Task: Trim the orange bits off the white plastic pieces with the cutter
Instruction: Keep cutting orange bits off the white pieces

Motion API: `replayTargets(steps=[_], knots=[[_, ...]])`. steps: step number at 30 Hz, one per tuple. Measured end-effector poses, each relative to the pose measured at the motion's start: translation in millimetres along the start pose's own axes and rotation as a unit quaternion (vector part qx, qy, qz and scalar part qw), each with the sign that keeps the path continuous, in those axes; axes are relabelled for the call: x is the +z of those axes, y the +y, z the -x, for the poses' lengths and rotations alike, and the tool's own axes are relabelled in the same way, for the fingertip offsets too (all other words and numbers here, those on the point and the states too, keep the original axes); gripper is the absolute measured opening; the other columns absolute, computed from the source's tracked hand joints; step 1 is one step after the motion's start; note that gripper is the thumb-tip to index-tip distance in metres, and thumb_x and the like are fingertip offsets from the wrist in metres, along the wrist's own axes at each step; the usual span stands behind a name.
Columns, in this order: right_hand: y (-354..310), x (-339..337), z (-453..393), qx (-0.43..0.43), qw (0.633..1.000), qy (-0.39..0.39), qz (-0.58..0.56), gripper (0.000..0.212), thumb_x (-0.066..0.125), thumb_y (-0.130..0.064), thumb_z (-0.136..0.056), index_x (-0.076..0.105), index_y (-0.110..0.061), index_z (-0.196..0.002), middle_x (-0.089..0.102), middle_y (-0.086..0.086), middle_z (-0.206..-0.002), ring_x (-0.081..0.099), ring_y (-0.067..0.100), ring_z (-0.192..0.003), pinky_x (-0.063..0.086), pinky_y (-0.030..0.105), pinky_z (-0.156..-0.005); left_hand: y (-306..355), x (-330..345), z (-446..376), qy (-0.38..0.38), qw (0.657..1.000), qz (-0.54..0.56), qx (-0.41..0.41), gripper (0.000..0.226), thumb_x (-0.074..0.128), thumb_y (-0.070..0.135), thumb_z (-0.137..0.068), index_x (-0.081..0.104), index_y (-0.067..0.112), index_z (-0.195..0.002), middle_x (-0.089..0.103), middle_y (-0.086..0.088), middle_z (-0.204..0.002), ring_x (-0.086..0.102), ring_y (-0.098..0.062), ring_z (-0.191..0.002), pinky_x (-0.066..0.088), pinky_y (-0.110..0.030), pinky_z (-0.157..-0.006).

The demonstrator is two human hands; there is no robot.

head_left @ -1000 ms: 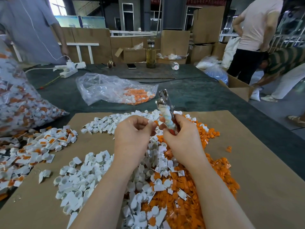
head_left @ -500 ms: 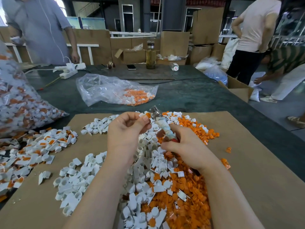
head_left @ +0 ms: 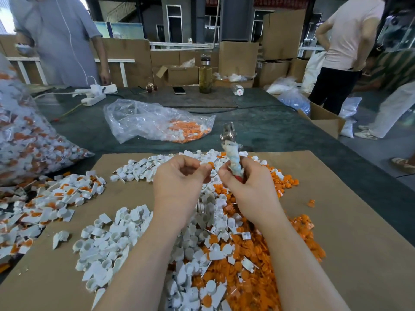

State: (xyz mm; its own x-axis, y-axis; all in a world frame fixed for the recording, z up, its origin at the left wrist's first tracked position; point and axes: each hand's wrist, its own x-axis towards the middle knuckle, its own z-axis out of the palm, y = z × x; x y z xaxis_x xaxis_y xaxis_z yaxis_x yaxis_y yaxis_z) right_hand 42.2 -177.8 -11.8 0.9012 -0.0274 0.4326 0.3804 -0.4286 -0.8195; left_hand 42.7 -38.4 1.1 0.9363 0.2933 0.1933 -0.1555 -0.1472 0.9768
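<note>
Nearest, white pieces [head_left: 107, 250] and orange bits [head_left: 251, 261] heaped on brown cardboard [head_left: 336, 221] laid on the table [head_left: 280, 131]. Above the heap, left hand [head_left: 179, 182] pinching a small white piece with orange bit [head_left: 210, 164]; right hand [head_left: 249, 187] gripping the upright cutter [head_left: 231, 149] just beside it. Beyond, clear bag [head_left: 152, 120] holding orange bits, bottle [head_left: 205, 74] at far edge.

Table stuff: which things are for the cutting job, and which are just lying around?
For the job:
cutter in the right hand
white piece with an orange bit pinched by the left hand
white pieces pile
orange bits pile

Just lying about:
phone
glass bottle
power strip
</note>
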Motion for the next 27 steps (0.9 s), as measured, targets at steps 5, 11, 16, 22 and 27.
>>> replayTargets(steps=[5,11,16,22,27], knots=[[2.7,3.0,-0.6,-0.014,0.999,0.032,0.022,0.012,0.068,-0.029,-0.089,0.063,-0.019,-0.084,0.054,-0.025,-0.058,0.051,-0.002,-0.056,0.037,0.012,-0.050,-0.9,7.4,5.0,-0.002,0.996,-0.074,0.039,0.019,0.080,0.022,-0.081,0.066,0.025,-0.069,0.071,0.011,-0.064,0.069,-0.004,-0.063,0.053,-0.019,-0.060],[1.1,5.4,-0.3,-0.009,0.999,0.041,0.032,0.031,0.066,-0.030,-0.091,0.046,-0.031,-0.066,0.051,-0.029,-0.054,0.047,-0.002,-0.050,0.035,0.012,-0.045,-2.1,9.1,5.1,0.007,0.994,-0.097,0.059,0.018,0.080,0.024,-0.081,0.067,0.027,-0.069,0.071,0.009,-0.065,0.068,-0.005,-0.065,0.051,-0.015,-0.057],[0.5,5.0,-0.7,-0.004,0.999,0.045,0.022,0.035,0.066,-0.028,-0.091,0.044,-0.029,-0.064,0.050,-0.025,-0.051,0.046,0.001,-0.046,0.035,0.014,-0.044,-2.9,9.0,6.4,0.006,0.992,-0.101,0.079,0.018,0.080,0.023,-0.082,0.066,0.028,-0.071,0.070,0.011,-0.066,0.066,-0.003,-0.066,0.050,-0.011,-0.059],[-0.5,7.0,-0.7,0.003,0.999,0.042,0.003,0.037,0.067,-0.026,-0.091,0.045,-0.031,-0.062,0.051,-0.022,-0.049,0.045,0.001,-0.045,0.035,0.014,-0.044,-3.4,8.8,6.7,0.008,0.989,-0.115,0.092,0.018,0.078,0.021,-0.083,0.066,0.028,-0.073,0.069,0.011,-0.067,0.065,-0.002,-0.066,0.052,-0.016,-0.061],[-0.5,-1.2,-1.1,0.035,0.999,-0.024,-0.018,0.018,0.065,-0.029,-0.091,0.059,-0.023,-0.075,0.052,-0.017,-0.056,0.046,0.002,-0.052,0.039,0.017,-0.048,-3.0,4.8,3.0,-0.004,0.998,-0.041,0.046,0.017,0.078,0.016,-0.083,0.066,0.023,-0.072,0.072,0.009,-0.065,0.070,-0.006,-0.064,0.052,-0.015,-0.059]])
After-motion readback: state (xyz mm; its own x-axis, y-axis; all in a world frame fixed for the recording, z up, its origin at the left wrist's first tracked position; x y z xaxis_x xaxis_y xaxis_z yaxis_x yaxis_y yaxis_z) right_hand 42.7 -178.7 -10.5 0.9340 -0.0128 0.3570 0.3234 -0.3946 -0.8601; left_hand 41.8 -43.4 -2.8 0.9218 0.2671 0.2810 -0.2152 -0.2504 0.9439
